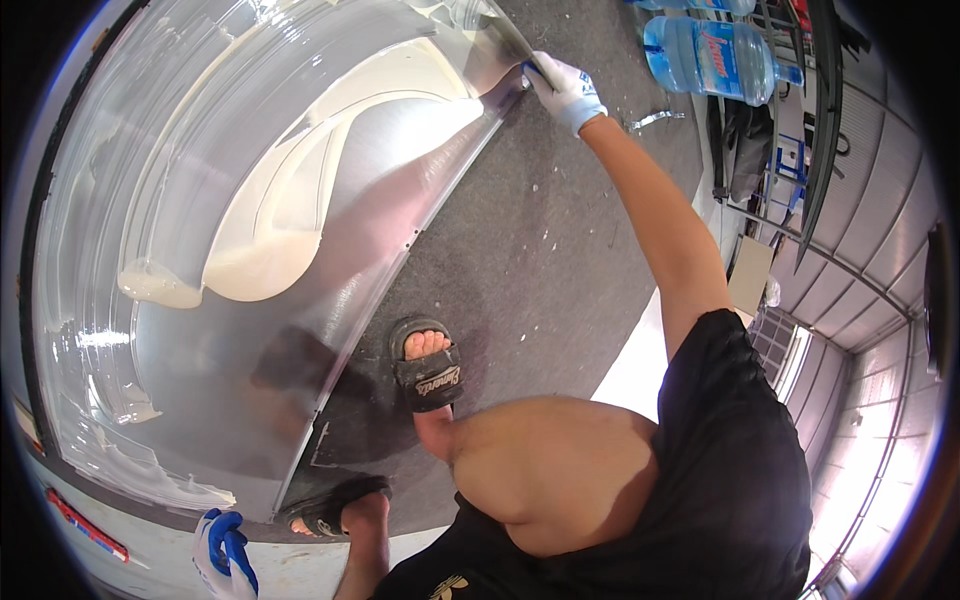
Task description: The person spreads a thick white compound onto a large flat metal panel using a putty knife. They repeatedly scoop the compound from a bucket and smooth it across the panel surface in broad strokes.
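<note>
My right hand, in a white glove with blue on it, is closed on the end of a flat grey spreading blade at the top middle. The blade's far part runs out of view. Beneath it lies a broad metal sheet smeared with a cream-coloured paste. Thick pools and curved streaks of the paste cover much of its far and left side. At the lower left, my left hand hangs beside the sheet's near corner. Its blue-coated fingers are loosely bent and slightly apart, with nothing visible in them.
My sandalled feet stand on the dark grey floor along the sheet's straight edge. A red tool lies at the lower left. Large blue water bottles rest on a rack at the upper right. A silvery strip lies near my right wrist.
</note>
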### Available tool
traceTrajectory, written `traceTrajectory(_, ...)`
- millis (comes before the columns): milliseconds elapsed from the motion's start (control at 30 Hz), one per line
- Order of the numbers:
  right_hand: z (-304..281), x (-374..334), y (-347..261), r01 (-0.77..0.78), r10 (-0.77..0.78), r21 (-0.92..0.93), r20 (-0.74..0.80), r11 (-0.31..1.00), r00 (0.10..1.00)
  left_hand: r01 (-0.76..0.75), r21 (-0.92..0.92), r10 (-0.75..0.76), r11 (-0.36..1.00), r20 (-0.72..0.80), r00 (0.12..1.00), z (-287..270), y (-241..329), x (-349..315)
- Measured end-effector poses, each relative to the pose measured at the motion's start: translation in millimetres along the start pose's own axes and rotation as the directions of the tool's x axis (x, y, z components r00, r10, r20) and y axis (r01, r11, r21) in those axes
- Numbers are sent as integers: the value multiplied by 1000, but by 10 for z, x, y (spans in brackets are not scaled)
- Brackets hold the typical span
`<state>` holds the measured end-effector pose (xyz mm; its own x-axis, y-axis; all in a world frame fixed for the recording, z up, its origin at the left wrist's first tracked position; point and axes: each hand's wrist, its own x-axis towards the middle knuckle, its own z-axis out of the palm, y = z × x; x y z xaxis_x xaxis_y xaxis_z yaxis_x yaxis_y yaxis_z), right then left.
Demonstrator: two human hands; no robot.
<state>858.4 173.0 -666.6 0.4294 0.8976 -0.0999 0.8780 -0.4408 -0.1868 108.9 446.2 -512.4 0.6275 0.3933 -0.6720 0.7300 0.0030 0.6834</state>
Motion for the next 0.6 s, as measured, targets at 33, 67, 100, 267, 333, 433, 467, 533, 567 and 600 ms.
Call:
traceTrajectory(33, 7, -60, -77, 2, -1, -27, 45, 1000, 999, 1, -21, -1, 1000, -22, 1000, 23, 14, -14)
traceTrajectory(67, 21, -137, -170, 28, -25, -47, 63, 999, 998, 8, -19, -8, 1000, -8, 1000, 27, 24, -13)
traceTrajectory(100, 27, -195, -254, 2, 9, -93, 119, 996, 993, 14, -21, -14, 1000, 2, 1000, 43, 32, -17)
traceTrajectory(267, 56, -265, -516, 102, -106, 81, 51, 992, 993, 10, -45, -11, 999, -16, 1000, 61, 27, -46)
traceTrajectory(333, 64, -163, -508, -2, 3, 54, -17, 999, 1000, -1, -33, 0, 999, -48, 999, 55, 23, -77)
traceTrajectory(433, 63, -12, -448, -227, 241, 99, -164, 969, 957, -10, -1, 10, 1000, -38, 999, 31, 35, -126)
traceTrajectory(467, 75, 3, -450, -273, 275, 34, -136, 961, 952, -16, 12, 16, 1000, -42, 999, 27, 41, -140)
traceTrajectory(533, 102, -38, -510, -117, 113, -49, -80, 992, 990, -24, 35, 26, 999, -57, 998, 25, 53, -170)
traceTrajectory(567, 126, -80, -577, -91, 89, -97, -18, 991, 996, -9, 22, 11, 1000, -56, 998, 25, 55, -184)
traceTrajectory(600, 155, -151, -673, -34, 33, 14, 22, 999, 999, 7, 8, -7, 1000, -53, 999, 31, 57, -202)
